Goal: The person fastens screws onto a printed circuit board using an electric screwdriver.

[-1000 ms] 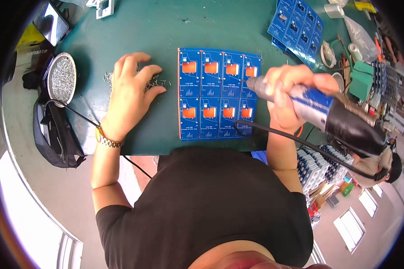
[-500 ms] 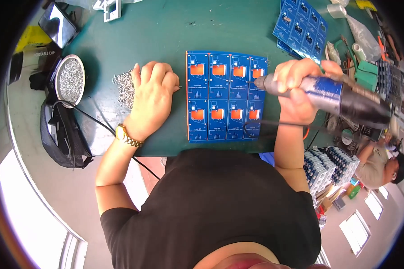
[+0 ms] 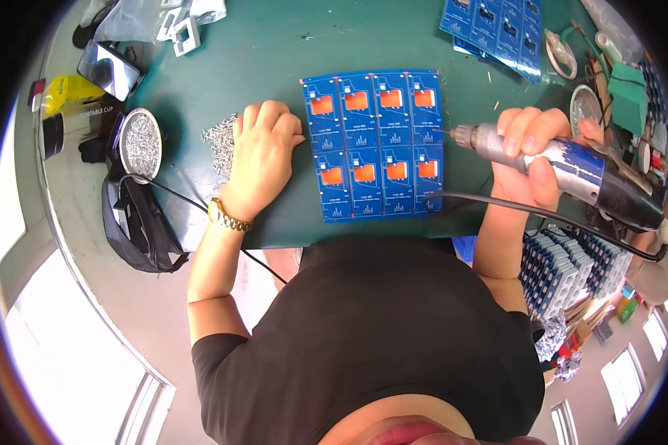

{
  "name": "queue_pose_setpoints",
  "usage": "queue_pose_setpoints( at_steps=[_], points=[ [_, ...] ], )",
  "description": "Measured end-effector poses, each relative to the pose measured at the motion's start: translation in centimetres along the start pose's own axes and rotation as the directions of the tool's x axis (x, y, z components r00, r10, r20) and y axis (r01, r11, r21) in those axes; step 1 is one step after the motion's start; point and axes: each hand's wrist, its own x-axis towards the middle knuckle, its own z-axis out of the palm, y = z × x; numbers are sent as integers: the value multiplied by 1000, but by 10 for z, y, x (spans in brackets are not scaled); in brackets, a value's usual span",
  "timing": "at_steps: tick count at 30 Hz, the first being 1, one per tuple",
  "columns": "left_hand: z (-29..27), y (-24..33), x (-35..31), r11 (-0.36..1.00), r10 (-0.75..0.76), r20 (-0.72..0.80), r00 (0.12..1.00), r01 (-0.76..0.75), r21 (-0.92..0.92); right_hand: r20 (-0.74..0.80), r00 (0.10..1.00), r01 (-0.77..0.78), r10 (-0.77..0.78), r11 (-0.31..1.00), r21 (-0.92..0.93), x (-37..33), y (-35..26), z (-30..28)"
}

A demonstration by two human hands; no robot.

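My right hand (image 3: 531, 152) is wrapped round an electric screwdriver (image 3: 564, 167) with a silver and blue body and a black rear end. Its thin bit points left, at the right edge of a blue circuit board panel (image 3: 377, 141). Orange patches show in the panel's cut-outs. To the left of the panel, my left hand (image 3: 263, 152) rests with its fingers curled and their tips close together by the panel's edge. Whatever those fingertips hold is too small to make out. A pile of small silver screws (image 3: 221, 144) lies beside that hand, partly covered by it.
A round bowl of screws (image 3: 141, 144) stands at the left, near a black bag (image 3: 137, 230) and a phone (image 3: 110, 70). More blue panels (image 3: 493, 33) lie at the back right. The black cable (image 3: 542, 211) crosses the panel's lower right corner.
My right hand has drawn the screwdriver rightward, so its bit has gone from over the right-hand columns to the panel's edge. The whole view has shifted; my left hand stays beside the screws.
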Motion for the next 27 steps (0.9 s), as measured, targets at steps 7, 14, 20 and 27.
queue_pose_setpoints(
  at_steps=[7,14,20,27],
  points=[
    [2,-9,-3,929,-236,-7,972,223,-294,54,998,22,-17,997,-81,-6,0,-1],
    [3,-7,0,964,-168,57,984,176,-198,13,1000,18,-17,995,-99,-9,-2,-4],
    [1,-8,-8,947,-312,-31,950,309,-86,-3,999,48,-50,979,-198,-12,1,3],
    [-1,5,-2,974,-183,-62,981,189,121,-19,998,50,-54,981,-188,-12,-2,-1]
  ],
)
